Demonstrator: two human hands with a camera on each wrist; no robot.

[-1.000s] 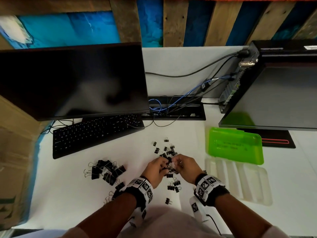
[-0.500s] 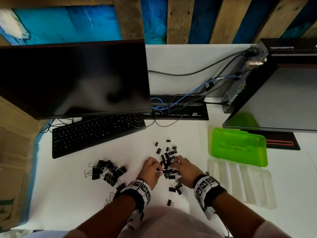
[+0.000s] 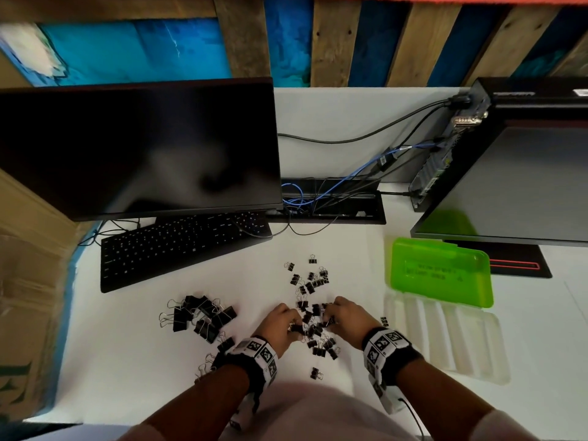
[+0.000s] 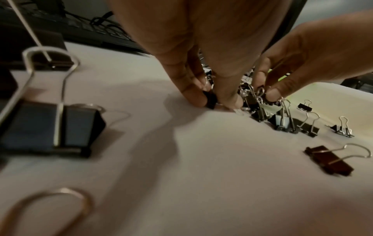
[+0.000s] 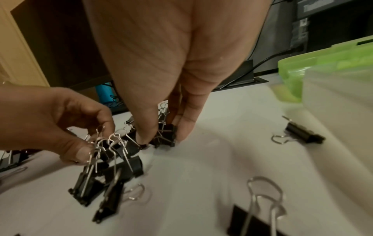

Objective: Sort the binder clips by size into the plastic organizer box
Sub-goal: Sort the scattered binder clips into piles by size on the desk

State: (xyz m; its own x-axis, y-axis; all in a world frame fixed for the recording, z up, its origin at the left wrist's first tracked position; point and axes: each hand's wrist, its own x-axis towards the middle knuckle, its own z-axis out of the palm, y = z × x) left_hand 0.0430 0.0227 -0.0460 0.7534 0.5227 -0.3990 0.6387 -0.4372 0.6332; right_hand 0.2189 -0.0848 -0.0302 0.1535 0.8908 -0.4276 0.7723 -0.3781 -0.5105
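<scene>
Small black binder clips [image 3: 315, 329] lie scattered on the white desk between my hands. My left hand [image 3: 291, 326] pinches a small clip [image 4: 210, 99] against the desk, and in the right wrist view my left hand [image 5: 88, 150] grips a tangled cluster of small clips [image 5: 107, 148] by their wire handles. My right hand [image 3: 327, 316] pinches another small clip [image 5: 165, 135] between thumb and finger. Larger clips [image 3: 200, 316] sit in a pile to the left. The organizer box's clear tray [image 3: 445, 338] lies open at the right, with its green lid [image 3: 439, 275] folded back.
A black keyboard [image 3: 181, 246] and a monitor [image 3: 136, 148] stand at the back left. Behind the box at the right is a computer case [image 3: 515, 173] with cables [image 3: 350, 186]. A stray small clip [image 3: 315, 373] lies near the desk's front edge.
My hands were close together just above the pile. They have come down onto the small clips and spread slightly apart, each pinching clips.
</scene>
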